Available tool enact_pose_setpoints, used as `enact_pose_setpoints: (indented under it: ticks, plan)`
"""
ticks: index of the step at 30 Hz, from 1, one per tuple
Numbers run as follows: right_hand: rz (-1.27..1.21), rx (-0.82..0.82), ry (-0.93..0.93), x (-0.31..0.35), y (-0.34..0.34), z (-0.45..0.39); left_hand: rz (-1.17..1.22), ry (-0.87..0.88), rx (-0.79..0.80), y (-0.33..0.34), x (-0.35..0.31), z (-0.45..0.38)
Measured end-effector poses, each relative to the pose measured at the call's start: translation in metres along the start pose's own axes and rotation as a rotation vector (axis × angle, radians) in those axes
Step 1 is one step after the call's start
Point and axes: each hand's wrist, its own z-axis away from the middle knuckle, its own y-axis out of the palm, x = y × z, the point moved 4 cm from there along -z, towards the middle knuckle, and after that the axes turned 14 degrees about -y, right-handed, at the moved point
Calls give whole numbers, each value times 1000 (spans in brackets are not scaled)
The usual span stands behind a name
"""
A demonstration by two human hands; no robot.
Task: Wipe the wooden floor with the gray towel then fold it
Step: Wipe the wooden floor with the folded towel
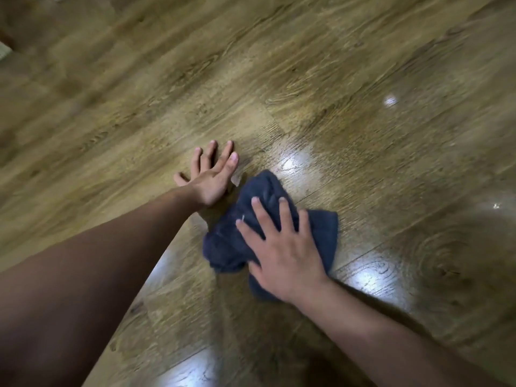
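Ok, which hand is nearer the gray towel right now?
Right. The right hand lies flat on top of the gray towel, fingers spread. The left hand rests on the wooden floor just beside the towel's far-left edge.

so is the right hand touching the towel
Touching. The head view shows the right hand lying flat on the towel, fingers spread and pressing it onto the floor.

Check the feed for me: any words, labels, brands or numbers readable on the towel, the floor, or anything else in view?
None: no readable text anywhere.
Gray towel: plain cloth, no visible tag or print.
Wooden floor: only grain and light glare.
Pale objects at the top left edge: too blurred and cut off to tell.
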Motion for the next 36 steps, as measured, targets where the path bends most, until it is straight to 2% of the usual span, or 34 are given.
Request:
enact_pose_setpoints:
  ticks: [4, 8, 13, 17, 22, 25, 28, 31, 36]
  plan:
    - [58, -75, 93, -37, -14, -63, 45, 6, -36, -6, 7, -4]
    - [112, -51, 80, -88, -31, -122, 194, -53, -51, -22, 4, -12]
    - [78, -70, 218, -135, -46, -131, 189, -23, -30, -29, 6, -13]
    - [124, -116, 277, -127, -45, -97, 191, -24, -49, -31, 2, -12]
    - [137, -46, 235, -103, -35, -28, 166, -8, -101, -28, -3, -10]
    - [97, -26, 213, -67, -24, 22, 119, -4, -127, -26, -8, -8]
    - [44, -10, 108, -17, -5, 51, 118, 10, -127, -26, -11, -5]
    - [-16, 20, 59, 10, 6, 48, 140, 18, -118, -25, -11, -5]
    - [-18, -24, 63, -1, -2, -10, 240, -37, -81, -34, -7, -13]
